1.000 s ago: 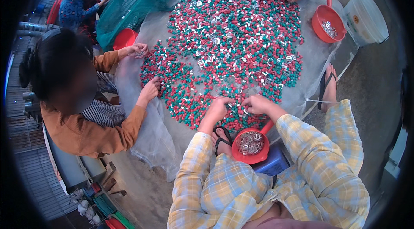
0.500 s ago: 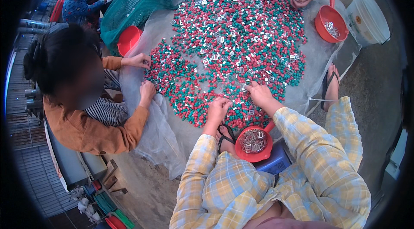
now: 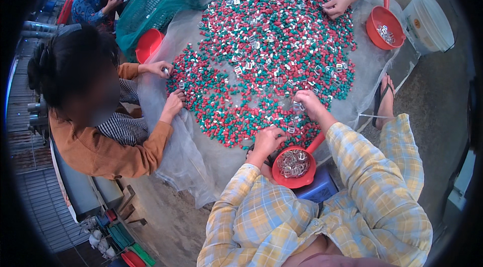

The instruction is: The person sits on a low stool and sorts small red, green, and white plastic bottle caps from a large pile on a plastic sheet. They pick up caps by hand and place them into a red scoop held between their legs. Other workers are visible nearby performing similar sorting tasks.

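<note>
A broad pile of small red, green and white cone-like pieces (image 3: 282, 30) is spread over a pale sheet, with metal slide buckles (image 3: 238, 70) scattered among them. My right hand (image 3: 311, 106) is over the near right of the pile, its fingers closed on a metal buckle (image 3: 298, 107). Lower and to the left, my left hand (image 3: 268, 142) has its fingers pinched together; what they hold, if anything, is hidden. Just right of those fingertips lies another metal buckle (image 3: 291, 129). A red long-handled scoop (image 3: 294, 182) full of metal buckles sits below my hands on a blue stool (image 3: 320, 190).
A person in an orange-brown sleeve (image 3: 133, 159) works at the left edge of the pile. Another person's hands (image 3: 336, 6) reach in at the far side. A second red scoop (image 3: 385, 23) and a white bucket (image 3: 427, 21) stand far right. Green netting (image 3: 151, 8) lies far left.
My left hand has moved right and a little nearer to me. My right hand has shifted slightly right, with a buckle at its fingertips. The far person's hands have moved left.
</note>
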### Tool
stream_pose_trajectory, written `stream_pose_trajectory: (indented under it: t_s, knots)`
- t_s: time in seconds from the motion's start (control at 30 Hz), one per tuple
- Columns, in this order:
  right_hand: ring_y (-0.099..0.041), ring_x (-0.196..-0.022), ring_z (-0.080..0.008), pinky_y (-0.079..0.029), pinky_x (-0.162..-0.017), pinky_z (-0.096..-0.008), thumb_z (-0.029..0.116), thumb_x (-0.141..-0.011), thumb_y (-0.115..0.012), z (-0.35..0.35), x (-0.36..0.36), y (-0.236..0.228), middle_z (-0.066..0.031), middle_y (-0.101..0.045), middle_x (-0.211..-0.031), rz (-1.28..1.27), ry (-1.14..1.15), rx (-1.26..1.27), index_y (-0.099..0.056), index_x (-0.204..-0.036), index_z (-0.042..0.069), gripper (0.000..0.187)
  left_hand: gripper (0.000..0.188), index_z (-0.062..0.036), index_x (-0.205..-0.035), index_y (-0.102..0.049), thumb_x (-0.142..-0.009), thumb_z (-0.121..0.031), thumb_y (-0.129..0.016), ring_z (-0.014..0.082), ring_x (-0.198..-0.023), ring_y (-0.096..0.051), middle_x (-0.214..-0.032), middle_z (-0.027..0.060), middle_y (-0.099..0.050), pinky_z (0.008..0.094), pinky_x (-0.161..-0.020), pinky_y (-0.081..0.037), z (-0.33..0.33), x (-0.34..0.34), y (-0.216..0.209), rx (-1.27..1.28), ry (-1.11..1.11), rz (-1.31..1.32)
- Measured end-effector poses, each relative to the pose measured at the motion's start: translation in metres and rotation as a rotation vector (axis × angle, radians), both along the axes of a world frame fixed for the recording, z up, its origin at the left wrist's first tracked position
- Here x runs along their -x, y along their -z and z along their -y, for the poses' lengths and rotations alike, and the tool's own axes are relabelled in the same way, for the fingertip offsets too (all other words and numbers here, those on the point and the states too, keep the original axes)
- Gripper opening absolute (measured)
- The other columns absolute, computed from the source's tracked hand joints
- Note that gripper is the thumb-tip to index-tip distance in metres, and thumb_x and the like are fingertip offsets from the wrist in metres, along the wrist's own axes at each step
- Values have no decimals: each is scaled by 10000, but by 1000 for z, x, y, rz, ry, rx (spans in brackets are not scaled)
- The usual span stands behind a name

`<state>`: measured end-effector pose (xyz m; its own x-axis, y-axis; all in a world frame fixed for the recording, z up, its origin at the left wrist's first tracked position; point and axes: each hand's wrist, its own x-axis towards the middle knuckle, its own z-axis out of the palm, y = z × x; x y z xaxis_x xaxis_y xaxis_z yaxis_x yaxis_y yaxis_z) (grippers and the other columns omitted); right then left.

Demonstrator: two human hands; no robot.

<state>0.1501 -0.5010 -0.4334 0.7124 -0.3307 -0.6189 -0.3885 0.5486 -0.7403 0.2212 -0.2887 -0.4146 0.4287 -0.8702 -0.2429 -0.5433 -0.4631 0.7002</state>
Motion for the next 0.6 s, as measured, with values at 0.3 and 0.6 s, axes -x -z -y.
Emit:
stream_pose_trajectory:
  t_s: [0.3, 0.6]
  knots:
    - [-654, -753, -228, -524, -579, -328, 67, -705, -605, 3, 16, 22, -137, -655, -868, 71, -474, 362, -575, -846, 45, 145, 180, -73, -831, -491, -759, -9, -642, 89, -736, -556, -809, -7, -550, 243, -618, -454, 0, -27, 10, 195, -376, -771]
    - [-630, -819, -264, -493, -699, -389, 158, -658, -748, -17, 11, -6, -92, -654, -803, -200, -901, 1129, -621, -845, 82, 239, 183, -75, -935, -647, -755, -111, -655, 300, -739, -631, -911, 111, -649, 383, -641, -511, 24, 11, 5, -31, 150, 243]
